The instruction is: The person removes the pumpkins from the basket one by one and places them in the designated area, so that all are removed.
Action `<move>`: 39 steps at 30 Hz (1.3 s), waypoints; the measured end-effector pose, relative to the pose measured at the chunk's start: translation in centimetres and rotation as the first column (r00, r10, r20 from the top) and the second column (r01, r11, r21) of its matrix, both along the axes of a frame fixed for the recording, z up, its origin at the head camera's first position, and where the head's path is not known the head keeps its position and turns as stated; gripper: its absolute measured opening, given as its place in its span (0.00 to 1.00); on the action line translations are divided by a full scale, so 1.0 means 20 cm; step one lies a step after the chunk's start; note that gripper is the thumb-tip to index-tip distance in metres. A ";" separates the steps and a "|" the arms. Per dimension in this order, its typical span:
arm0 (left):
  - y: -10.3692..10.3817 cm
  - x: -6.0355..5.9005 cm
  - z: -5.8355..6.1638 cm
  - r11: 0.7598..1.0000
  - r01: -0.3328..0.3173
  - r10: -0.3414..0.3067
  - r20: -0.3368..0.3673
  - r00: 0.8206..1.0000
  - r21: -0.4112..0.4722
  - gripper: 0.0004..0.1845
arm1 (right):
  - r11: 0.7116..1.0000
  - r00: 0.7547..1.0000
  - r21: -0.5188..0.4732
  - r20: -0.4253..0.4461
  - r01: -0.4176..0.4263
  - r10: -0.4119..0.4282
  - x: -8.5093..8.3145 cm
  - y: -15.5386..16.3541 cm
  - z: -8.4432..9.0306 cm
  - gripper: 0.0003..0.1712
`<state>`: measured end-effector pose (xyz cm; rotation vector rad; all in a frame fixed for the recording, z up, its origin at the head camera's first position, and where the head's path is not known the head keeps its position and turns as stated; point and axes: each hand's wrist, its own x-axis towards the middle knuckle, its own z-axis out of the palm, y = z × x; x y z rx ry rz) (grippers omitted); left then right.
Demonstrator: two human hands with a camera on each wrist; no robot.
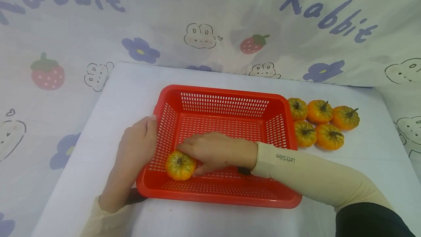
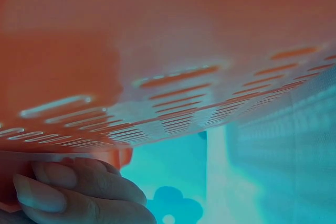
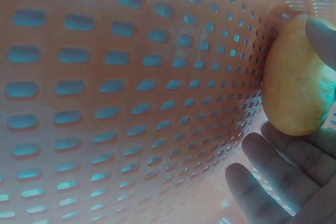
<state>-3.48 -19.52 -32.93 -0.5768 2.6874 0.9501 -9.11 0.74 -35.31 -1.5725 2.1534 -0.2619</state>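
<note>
A red slotted basket [image 1: 227,92] stands on the white table. My left hand [image 1: 139,143] grips the rim of its left wall, fingers [image 2: 79,192] curled under the edge of the basket [image 2: 157,35]. My right hand [image 1: 207,152] reaches inside to the front left corner and holds a small orange-yellow pumpkin [image 1: 180,165] between thumb and fingers. The pumpkin rests on the basket floor, stem up. In the right wrist view the pumpkin [image 3: 294,77] lies against the slotted wall [image 3: 131,103], with the fingers [image 3: 273,171] below it.
Several more small pumpkins [image 1: 319,111] lie in a cluster on the table just right of the basket. The white table [image 1: 131,83] has edges at left and right. A printed cloth backdrop [image 1: 210,17] hangs behind.
</note>
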 end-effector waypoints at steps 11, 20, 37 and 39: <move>0.00 0.00 0.00 1.000 0.002 -0.002 -0.011 1.000 0.004 0.29 | 1.000 1.000 -0.002 0.014 0.004 -0.004 -0.01 0.00 0.00 0.46; 0.00 0.00 0.01 1.000 0.010 -0.010 -0.023 1.000 0.001 0.29 | 1.000 1.000 -0.006 0.021 0.019 -0.019 -0.01 0.01 0.03 0.46; 0.00 0.01 0.01 1.000 0.001 -0.001 -0.007 1.000 0.014 0.30 | 0.994 0.994 -0.049 0.056 0.098 -0.096 -0.04 0.02 0.07 0.48; 0.00 0.01 0.01 1.000 0.005 -0.004 -0.006 1.000 0.021 0.30 | 0.992 0.992 -0.050 0.057 0.114 -0.111 -0.05 0.02 0.08 0.48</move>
